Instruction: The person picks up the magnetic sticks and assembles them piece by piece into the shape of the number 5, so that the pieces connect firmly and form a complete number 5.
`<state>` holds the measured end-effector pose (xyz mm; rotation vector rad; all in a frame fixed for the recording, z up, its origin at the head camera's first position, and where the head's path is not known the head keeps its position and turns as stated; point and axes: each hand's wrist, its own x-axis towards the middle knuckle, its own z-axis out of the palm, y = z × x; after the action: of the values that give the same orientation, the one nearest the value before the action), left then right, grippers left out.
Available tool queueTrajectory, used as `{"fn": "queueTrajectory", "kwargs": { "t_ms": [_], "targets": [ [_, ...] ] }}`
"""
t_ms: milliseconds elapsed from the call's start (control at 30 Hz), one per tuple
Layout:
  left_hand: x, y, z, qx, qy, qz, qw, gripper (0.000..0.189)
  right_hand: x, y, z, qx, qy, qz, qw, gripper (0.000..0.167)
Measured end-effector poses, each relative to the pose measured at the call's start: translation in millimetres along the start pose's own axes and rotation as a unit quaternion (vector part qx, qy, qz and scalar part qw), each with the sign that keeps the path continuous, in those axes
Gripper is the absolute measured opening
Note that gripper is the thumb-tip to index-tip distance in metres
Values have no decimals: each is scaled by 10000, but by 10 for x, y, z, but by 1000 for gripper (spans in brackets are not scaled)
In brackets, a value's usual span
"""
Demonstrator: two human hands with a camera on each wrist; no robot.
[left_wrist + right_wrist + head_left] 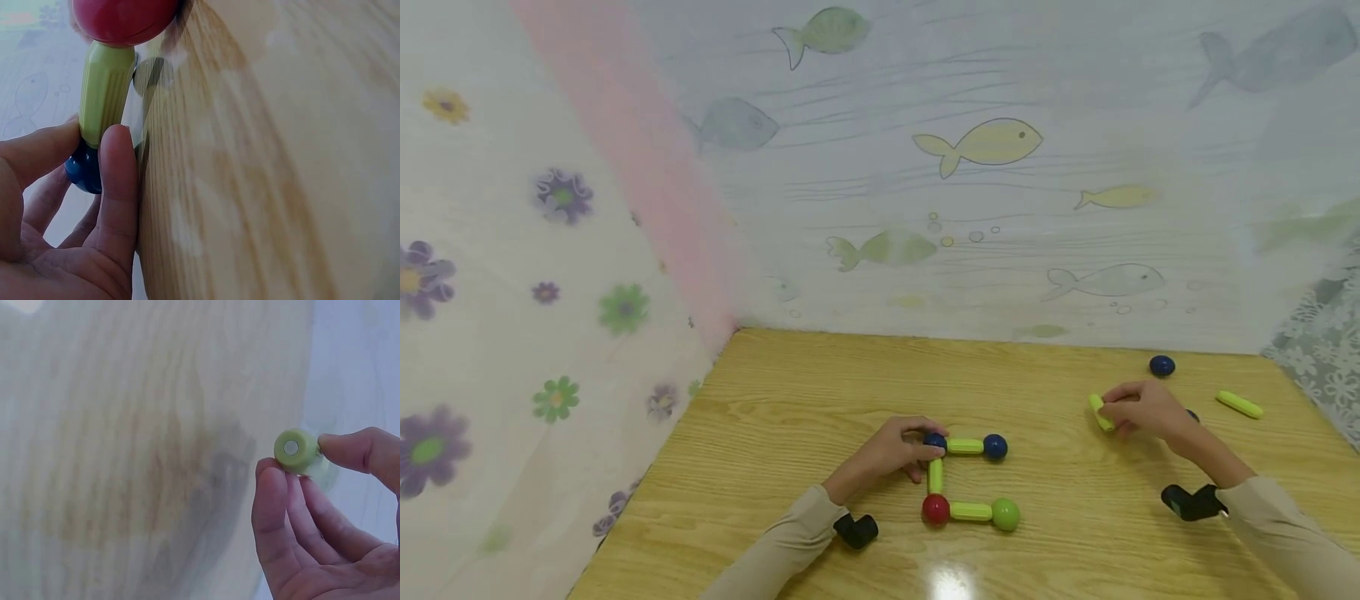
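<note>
My left hand [895, 446] pinches a dark blue ball [935, 443] at the corner of a C-shaped build on the table. From that ball one yellow-green magnetic rod [965, 447] runs to a second blue ball [996, 447]. Another rod [935, 477] joins it to a red ball [936, 509], and a third rod [971, 512] links the red ball with a green ball [1006, 514]. Off to the right, my right hand [1150, 410] holds a loose yellow-green rod [1101, 412] between thumb and fingers. Its end, with a round silvery magnet [290, 447], faces the right wrist camera.
Beyond the right hand lies a blue ball [1162, 365], and another blue ball [1192, 415] is mostly hidden behind that hand. A spare rod [1240, 405] lies farther right. The wooden table [820, 367] meets a fish-patterned wall covering [850, 292] at the back.
</note>
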<state>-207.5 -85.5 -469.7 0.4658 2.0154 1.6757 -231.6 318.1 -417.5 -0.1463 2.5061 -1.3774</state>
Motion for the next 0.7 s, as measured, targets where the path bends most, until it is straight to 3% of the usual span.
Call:
{"fn": "queueTrajectory", "kwargs": {
  "t_ms": [300,700],
  "targets": [
    [-2,14,11,63,12,-13,10000,32,-300,-92,220,278,-359,47,9990,43],
    [-10,26,22,-78,80,-82,9999,33,-531,-144,523,956,-1042,127,9899,40]
  ]
}}
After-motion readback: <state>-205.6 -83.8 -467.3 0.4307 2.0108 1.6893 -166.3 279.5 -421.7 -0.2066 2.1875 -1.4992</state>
